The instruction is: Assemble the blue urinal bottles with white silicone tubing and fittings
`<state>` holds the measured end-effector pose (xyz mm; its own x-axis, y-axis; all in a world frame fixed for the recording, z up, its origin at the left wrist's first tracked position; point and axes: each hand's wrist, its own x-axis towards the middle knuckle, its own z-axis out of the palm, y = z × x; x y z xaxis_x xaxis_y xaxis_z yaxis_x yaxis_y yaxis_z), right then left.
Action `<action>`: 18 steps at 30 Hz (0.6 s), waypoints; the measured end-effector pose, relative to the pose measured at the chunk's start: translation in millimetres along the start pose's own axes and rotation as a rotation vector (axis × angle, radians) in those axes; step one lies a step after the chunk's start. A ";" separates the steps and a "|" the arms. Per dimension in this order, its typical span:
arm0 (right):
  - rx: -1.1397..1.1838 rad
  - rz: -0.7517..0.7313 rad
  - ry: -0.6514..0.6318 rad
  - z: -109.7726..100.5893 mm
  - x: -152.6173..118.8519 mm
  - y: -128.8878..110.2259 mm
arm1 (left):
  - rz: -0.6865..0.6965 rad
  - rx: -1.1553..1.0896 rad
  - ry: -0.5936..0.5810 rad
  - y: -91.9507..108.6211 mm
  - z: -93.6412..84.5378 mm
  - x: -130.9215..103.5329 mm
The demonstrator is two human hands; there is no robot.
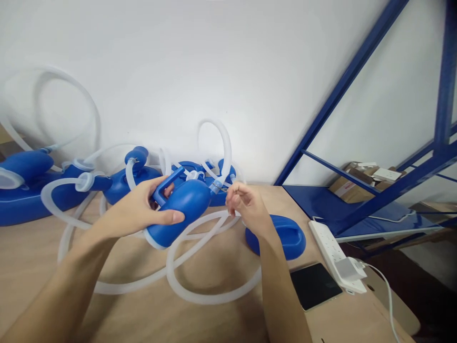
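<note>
Left hand (pixel 143 205): closed on a blue bottle (pixel 189 202), thumb along the body, fingers at the handle (pixel 171 181).
Bottle's position: held above the middle of the table (pixel 143 317) and tilted — neck toward the far right, base toward the near left.
Whitish tube (pixel 227 152): rose from the neck and arched before the wall (pixel 250 71).
Right hand (pixel 248 205): just right of the neck, fingers curled — whether they pinched anything could not be told.
Far left: larger blue containers (pixel 50 197) stood with tubing attached.
Right side: another blue container (pixel 298 238) lay beside the right forearm, near a dark-screened tablet (pixel 316 286) and a white power strip (pixel 326 243).
</note>
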<state>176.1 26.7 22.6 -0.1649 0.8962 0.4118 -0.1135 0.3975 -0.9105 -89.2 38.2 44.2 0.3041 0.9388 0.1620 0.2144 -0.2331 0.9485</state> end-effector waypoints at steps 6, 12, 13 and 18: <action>0.051 0.070 -0.001 18.4 -3.4 0.2 | 0.137 0.240 0.097 8.4 3.3 -13.0; 0.311 0.028 0.062 26.4 3.9 8.6 | -0.009 -0.045 -0.154 2.9 0.5 -3.6; 0.341 0.010 0.098 26.0 4.7 10.2 | -0.050 -0.106 -0.203 0.9 0.3 -1.4; 0.267 -0.037 0.142 18.2 5.0 12.3 | -0.158 -0.213 -0.302 -4.7 -1.4 4.6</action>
<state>156.0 32.5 14.1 -0.0197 0.9080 0.4186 -0.3734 0.3817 -0.8455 -90.2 44.0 40.9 0.5485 0.8349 -0.0471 0.0926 -0.0046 0.9957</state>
